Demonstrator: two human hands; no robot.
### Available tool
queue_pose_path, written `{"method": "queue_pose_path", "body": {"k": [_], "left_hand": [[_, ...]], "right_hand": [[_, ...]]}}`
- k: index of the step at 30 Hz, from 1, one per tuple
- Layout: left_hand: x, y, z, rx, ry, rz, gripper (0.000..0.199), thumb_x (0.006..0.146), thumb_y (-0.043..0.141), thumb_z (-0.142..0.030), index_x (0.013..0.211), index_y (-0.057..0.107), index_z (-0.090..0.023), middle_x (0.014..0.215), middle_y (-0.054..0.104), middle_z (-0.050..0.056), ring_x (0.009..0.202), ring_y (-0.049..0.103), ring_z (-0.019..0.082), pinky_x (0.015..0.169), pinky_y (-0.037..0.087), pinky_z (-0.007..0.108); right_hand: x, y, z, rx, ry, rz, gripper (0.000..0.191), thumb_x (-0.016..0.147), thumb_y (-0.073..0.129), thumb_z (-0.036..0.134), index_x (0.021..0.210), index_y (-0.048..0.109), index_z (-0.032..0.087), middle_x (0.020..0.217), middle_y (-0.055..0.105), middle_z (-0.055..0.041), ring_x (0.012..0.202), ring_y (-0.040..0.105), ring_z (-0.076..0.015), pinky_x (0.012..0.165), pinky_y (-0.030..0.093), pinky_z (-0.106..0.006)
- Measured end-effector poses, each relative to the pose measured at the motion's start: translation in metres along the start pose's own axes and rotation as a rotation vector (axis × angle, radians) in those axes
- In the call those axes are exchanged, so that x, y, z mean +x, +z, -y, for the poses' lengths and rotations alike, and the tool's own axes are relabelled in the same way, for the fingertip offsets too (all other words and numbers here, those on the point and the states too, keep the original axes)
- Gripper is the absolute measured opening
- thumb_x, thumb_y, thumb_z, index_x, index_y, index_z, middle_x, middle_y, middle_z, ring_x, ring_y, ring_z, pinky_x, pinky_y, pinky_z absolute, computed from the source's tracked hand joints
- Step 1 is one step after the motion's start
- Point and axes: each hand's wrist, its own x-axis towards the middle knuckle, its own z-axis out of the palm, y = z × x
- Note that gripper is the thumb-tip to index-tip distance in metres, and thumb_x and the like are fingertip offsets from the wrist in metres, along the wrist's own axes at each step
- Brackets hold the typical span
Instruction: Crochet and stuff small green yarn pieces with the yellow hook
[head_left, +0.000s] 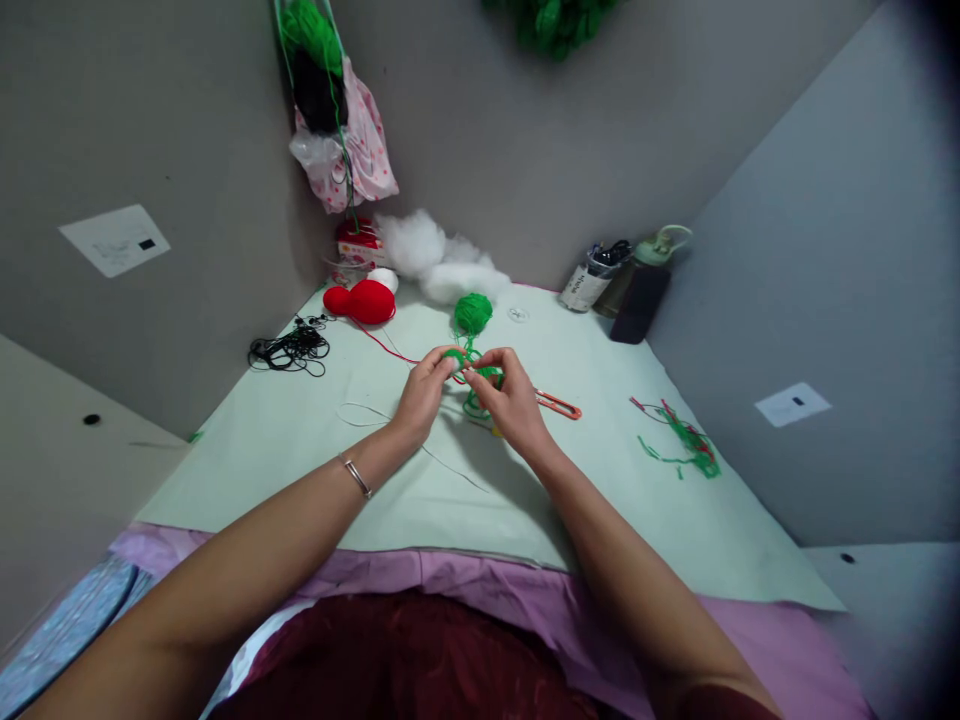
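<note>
My left hand (424,393) is closed on a small piece of green yarn work (453,357), pinched between thumb and fingers. My right hand (511,395) meets it from the other side, its fingers pinched together close to the piece; what they grip is too small to make out. Loose green yarn hangs and lies around the fingers, running back to a green yarn ball (473,313) just behind the hands. Beside the right hand lies an orange-handled tool (557,403), partly covered. A small yellow tip (496,432) shows below that hand.
Red yarn balls (370,301), white stuffing (442,260) and a black cord tangle (291,348) lie at the back left. A pen holder (589,280), dark phone-like slab (640,303) and bottle (661,245) stand back right. Yarn scraps (694,445) lie right. Partitions enclose the table (600,500).
</note>
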Motion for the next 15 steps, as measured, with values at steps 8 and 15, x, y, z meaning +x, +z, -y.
{"method": "queue_pose_path", "body": {"k": [8,15], "left_hand": [[-0.003,0.002,0.004,0.051,0.005,0.055,0.018,0.089,0.059,-0.024,0.101,0.072,-0.02,0.093,0.073,0.003,0.078,0.059,0.016,0.076,0.048,0.027],[0.0,0.002,0.008,0.029,-0.039,0.081,0.023,0.089,0.06,-0.026,0.106,0.073,-0.018,0.089,0.071,0.003,0.072,0.058,0.015,0.075,0.05,0.028]], "right_hand": [[0.01,-0.002,-0.017,-0.145,-0.035,0.185,0.051,0.093,0.051,0.065,0.065,0.052,0.022,0.063,0.048,0.002,0.063,0.044,-0.0149,0.062,0.034,-0.03],[0.012,-0.001,-0.022,-0.158,-0.019,0.161,0.053,0.092,0.049,0.067,0.069,0.06,0.021,0.063,0.047,0.0013,0.063,0.043,-0.0161,0.06,0.032,-0.03]]}}
